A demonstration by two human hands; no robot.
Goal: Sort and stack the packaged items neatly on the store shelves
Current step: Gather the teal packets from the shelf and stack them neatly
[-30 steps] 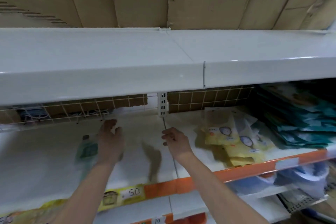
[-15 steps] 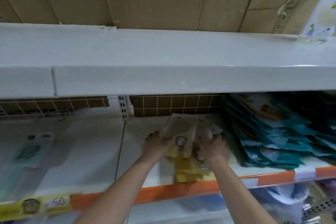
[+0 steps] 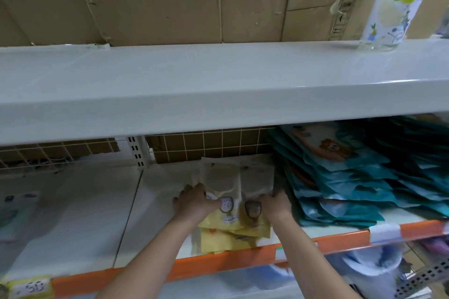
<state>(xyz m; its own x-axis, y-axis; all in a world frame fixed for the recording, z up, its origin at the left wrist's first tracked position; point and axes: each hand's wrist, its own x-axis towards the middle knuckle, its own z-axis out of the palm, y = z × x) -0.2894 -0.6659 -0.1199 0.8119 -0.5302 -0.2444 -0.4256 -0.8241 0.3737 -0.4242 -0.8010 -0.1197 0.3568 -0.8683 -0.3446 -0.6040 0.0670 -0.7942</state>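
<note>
Both hands are on the yellow packets [image 3: 230, 222]: the left hand [image 3: 194, 202] grips the left edge, the right hand [image 3: 275, 205] the right, fingers curled over the pile. The packets lie between the hands on the middle shelf [image 3: 150, 213], long axis running front to back, neither hand nearer. They look flat and slippery, clear-topped and yellow below, loosely overlapped. Just right, touching or nearly so, leans the teal stack [image 3: 345, 177].

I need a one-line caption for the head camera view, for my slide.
Both hands, left and right, grip yellow packets on a white shelf beside stacked teal packages.
</note>
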